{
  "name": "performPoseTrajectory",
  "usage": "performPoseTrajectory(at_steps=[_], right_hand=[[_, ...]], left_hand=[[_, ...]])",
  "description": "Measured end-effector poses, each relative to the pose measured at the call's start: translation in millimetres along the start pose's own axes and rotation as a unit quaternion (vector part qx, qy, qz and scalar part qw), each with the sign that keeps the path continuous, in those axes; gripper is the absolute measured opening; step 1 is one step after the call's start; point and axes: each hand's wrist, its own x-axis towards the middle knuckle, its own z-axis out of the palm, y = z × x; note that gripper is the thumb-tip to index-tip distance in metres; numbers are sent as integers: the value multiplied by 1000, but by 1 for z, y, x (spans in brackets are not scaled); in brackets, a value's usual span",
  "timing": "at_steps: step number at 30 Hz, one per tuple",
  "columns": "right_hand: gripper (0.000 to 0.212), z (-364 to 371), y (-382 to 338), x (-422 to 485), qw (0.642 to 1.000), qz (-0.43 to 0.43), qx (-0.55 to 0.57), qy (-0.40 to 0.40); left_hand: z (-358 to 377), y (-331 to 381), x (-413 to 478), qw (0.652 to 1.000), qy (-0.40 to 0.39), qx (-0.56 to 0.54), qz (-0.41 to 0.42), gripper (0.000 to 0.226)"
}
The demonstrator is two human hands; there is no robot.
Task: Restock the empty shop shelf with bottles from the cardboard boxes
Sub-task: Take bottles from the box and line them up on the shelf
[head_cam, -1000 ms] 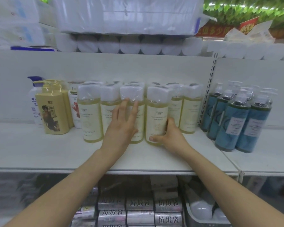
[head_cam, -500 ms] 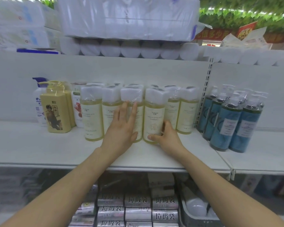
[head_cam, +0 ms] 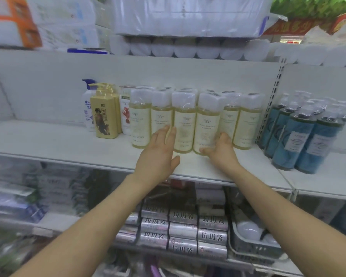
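The right hand [head_cam: 221, 151] is curling around the lower right side of one pale bottle [head_cam: 207, 120], its thumb lying across the bottle's foot. The left hand [head_cam: 158, 154] is lying flat and open, straight fingers touching the fronts of its neighbours in the row of pale bottles [head_cam: 162, 118]. These are standing upright in a tight line, side against side, toward the right end of the white shelf [head_cam: 58, 142].

Each is looking full of yellowish liquid, so it is probably going to handle as a fairly heavy, stiff plastic thing. Clear film is crinkling over the white caps and is likely making them slick. Gripping low on the straight body, over the label, is looking like the safer hold. The bodies are tall, flat-fronted and rounded at the edges.

A yellow pump bottle [head_cam: 105, 116] is standing near the row's left end. Past a slotted upright [head_cam: 273, 100] on the right, blue bottles [head_cam: 302, 136] are clustering. Wrapped paper rolls [head_cam: 188, 47] are lying stacked above.
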Motion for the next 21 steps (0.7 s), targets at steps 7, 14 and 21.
performPoseTrajectory(at_steps=[7,14,21], right_hand=[[85,-28,-41,-96,974,-132,-182,19],[96,-54,-35,-211,947,-157,-280,19],[96,-86,32,-322,941,-66,-333,-23]], left_hand=[[-33,18,-32,1000,-12,15,21,102],[-26,62,-92,997,-19,-24,76,109],[15,131,-184,987,-82,-87,108,104]])
